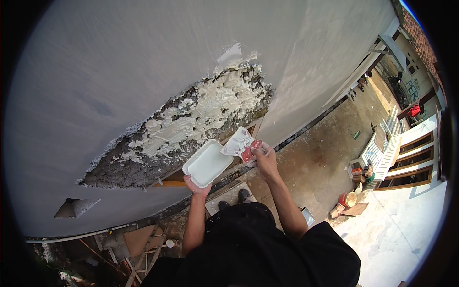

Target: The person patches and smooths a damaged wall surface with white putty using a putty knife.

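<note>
My left hand (197,186) grips a white rectangular tub (208,163) by its lower left corner, fingers mostly beneath it. Whitish material coats the inside of the tub. In my right hand (264,159) is a putty knife (238,145) with a red handle; its wide blade is smeared with white and lies over the tub's right edge. Whether blade and tub touch, I cannot tell. Beyond both hands, a rough broken patch (201,112) in the grey wall (129,62) is partly covered with cream-white filler, with bare dark grey masonry along its lower left.
A wooden frame edge (174,183) sits just under the patch. Below me are my dark shoes (244,195) on a pale platform (222,200). Wooden pieces (143,253) lie at lower left. Buckets (347,199) and a white bench (386,155) stand across the concrete yard at right.
</note>
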The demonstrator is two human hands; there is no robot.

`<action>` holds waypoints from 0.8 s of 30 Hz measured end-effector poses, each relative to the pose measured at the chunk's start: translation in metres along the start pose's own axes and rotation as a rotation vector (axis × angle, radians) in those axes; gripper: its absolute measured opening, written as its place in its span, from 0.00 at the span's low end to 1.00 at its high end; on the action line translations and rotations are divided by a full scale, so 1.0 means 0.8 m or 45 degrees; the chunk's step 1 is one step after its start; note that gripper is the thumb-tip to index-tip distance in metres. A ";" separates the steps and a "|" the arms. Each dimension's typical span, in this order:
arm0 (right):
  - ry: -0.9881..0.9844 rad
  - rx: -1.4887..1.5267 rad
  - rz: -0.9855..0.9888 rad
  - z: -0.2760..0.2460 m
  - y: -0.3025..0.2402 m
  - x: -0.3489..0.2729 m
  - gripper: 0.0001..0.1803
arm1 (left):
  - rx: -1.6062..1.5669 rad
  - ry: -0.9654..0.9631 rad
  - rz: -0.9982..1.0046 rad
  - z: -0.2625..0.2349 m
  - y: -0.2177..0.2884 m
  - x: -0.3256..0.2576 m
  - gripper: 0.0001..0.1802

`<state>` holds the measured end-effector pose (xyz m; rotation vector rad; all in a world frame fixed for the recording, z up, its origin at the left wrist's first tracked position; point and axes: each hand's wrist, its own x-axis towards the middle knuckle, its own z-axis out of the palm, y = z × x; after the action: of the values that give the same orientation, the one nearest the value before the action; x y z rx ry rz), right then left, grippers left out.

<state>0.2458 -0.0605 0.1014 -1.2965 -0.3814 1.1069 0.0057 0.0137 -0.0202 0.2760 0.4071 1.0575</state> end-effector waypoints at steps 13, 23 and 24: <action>-0.027 -0.970 -0.475 0.017 -0.014 -0.035 0.13 | -0.043 0.005 -0.089 0.034 -0.009 -0.004 0.44; -0.250 -1.507 -1.235 0.001 0.002 -0.006 0.15 | -0.061 -0.001 -0.145 0.040 -0.008 -0.006 0.45; -0.257 -1.506 -1.235 0.000 0.001 -0.006 0.15 | -0.070 0.003 -0.138 0.040 -0.008 -0.007 0.45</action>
<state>0.2429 -0.0645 0.1022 -1.6377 -1.7777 0.0755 0.0227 0.0051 0.0072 0.2013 0.3902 0.9618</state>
